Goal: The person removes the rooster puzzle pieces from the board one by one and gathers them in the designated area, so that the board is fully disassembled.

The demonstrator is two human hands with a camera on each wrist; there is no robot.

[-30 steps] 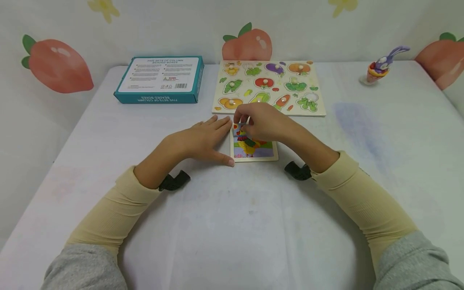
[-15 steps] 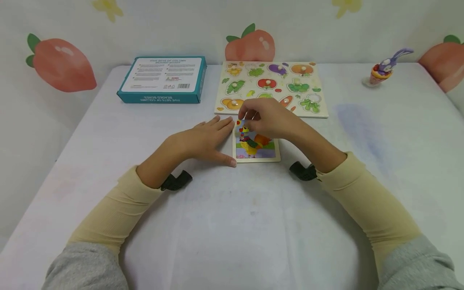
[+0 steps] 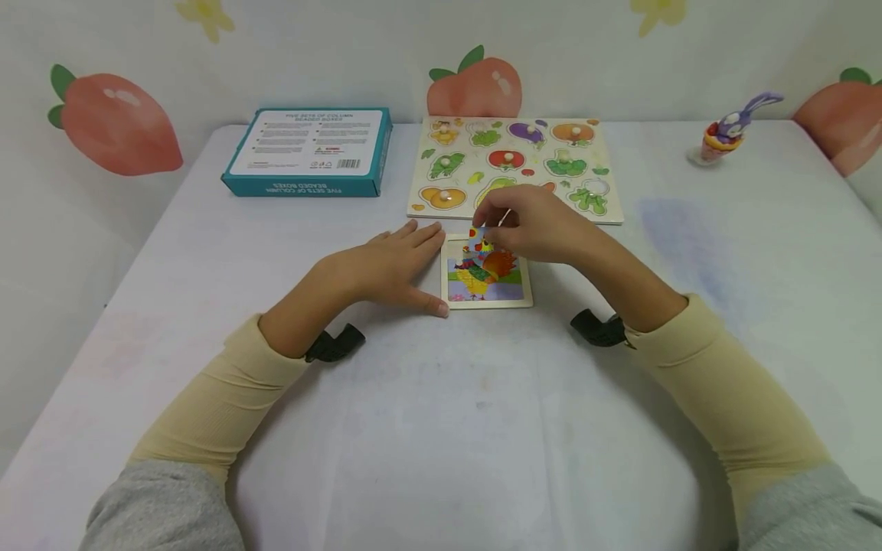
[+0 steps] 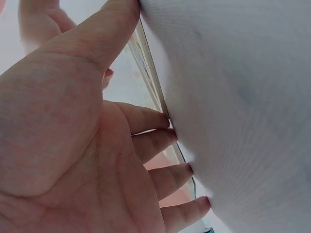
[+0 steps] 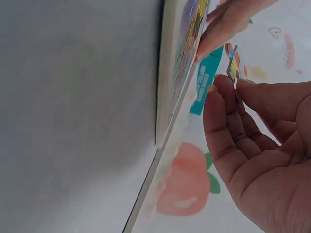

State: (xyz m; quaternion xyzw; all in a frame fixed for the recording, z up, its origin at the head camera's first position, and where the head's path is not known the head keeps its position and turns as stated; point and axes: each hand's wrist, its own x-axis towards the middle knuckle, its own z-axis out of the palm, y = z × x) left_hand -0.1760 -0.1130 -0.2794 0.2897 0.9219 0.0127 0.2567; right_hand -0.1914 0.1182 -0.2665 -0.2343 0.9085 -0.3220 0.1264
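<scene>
A small jigsaw puzzle (image 3: pixel 498 287) with a colourful rooster picture lies in a pale wooden tray (image 3: pixel 489 305). My right hand (image 3: pixel 536 223) pinches a puzzle piece (image 3: pixel 477 239) between thumb and fingertips, above the tray's upper part. In the right wrist view the raised piece (image 5: pixel 233 63) shows apart from the puzzle. Bare wood appears in the tray's upper left corner. Along the left edge my left hand (image 3: pixel 386 269) lies flat with fingers spread, its thumb at the lower left corner. The left wrist view shows its fingertips (image 4: pixel 183 170) down on the cloth.
Just behind the tray is a wooden vegetable knob puzzle (image 3: pixel 420 172), partly covered by my right hand. A teal box (image 3: pixel 306 186) labelled for beaded boxes lies at the back left. At the back right stands a small purple rabbit figure (image 3: pixel 723 141) in a cup.
My right hand has shifted right and lifted the corner piece away from the puzzle, baring the wood beneath. My left hand keeps its place beside the tray.
</scene>
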